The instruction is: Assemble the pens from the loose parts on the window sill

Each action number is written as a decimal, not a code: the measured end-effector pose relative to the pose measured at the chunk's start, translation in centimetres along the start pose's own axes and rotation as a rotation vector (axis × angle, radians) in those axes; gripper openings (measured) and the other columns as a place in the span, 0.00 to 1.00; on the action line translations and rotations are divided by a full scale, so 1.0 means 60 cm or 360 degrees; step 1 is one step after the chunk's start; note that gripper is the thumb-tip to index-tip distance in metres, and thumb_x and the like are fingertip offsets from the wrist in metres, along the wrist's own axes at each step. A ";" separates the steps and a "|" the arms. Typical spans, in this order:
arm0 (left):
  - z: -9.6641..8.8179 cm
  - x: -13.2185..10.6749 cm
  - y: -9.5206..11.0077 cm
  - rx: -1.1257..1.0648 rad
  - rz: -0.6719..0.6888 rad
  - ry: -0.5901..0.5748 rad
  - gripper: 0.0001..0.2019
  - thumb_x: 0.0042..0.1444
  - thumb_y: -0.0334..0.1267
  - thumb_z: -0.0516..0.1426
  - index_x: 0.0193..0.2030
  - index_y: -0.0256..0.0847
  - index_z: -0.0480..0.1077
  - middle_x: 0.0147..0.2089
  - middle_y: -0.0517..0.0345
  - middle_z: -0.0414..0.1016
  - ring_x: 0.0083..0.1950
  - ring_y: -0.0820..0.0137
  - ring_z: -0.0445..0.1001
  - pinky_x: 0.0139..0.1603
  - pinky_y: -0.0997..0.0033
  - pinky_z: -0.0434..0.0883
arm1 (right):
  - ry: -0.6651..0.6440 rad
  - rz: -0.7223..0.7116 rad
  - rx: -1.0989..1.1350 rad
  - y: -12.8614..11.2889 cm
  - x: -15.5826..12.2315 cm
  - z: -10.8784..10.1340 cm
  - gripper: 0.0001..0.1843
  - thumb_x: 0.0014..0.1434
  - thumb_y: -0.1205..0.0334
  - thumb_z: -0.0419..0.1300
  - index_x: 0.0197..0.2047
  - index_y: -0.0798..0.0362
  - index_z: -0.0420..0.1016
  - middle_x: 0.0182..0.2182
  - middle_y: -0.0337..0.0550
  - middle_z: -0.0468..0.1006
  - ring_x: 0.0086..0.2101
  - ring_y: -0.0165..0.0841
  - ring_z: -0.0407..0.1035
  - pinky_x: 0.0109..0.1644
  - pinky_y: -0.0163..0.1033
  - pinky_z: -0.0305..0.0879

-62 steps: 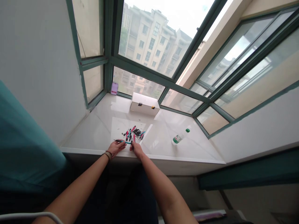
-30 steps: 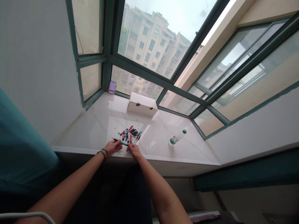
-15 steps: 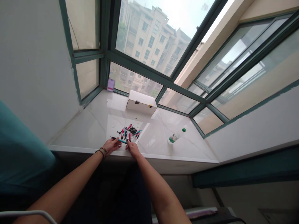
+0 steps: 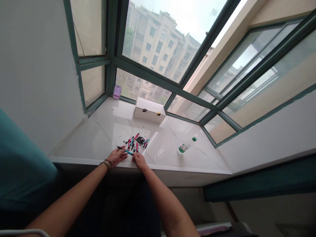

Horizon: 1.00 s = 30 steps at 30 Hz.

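Observation:
Between my two hands is a blue and black pen (image 4: 128, 152), held nearly level above the front of the white sill. My left hand (image 4: 118, 156) grips its black end, with the dark tip poking out to the left. The fingers of my right hand (image 4: 139, 160) are closed on the other end, which they partly hide. Just beyond my hands lies a loose pile of pen parts (image 4: 140, 139) in black, red and blue, several of them overlapping. Small details of the parts are too fine to make out.
A white box (image 4: 149, 113) stands at the back of the sill (image 4: 98, 144) against the window. To the right is a clear bottle (image 4: 186, 146) with a green cap. A purple packet (image 4: 117, 92) leans in the left corner. A teal curtain (image 4: 22, 158) hangs at the left.
Both hands remain on the pen and have shifted very slightly to the left. The whole view has moved a little with the head. The pile, box and bottle stay where they were.

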<state>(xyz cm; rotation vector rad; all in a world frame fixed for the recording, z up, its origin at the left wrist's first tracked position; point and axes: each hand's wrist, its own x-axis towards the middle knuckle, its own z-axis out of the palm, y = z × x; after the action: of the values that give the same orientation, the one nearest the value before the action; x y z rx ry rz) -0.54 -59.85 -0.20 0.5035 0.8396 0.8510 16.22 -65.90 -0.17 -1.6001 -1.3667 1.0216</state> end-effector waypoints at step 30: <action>-0.005 0.006 -0.006 -0.0091 0.0052 0.0062 0.12 0.46 0.33 0.67 0.36 0.34 0.70 0.40 0.48 0.78 0.35 0.72 0.76 0.39 0.69 0.77 | 0.0082 0.0051 0.0102 -0.003 0.003 0.004 0.19 0.62 0.54 0.50 0.23 0.54 0.69 0.23 0.37 0.70 0.28 0.29 0.61 0.36 0.33 0.56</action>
<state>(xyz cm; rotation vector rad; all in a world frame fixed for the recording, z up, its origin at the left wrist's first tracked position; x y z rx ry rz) -0.49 -59.74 -0.80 0.4528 0.8425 0.9146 15.98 -65.68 -0.11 -1.5948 -1.2652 1.0260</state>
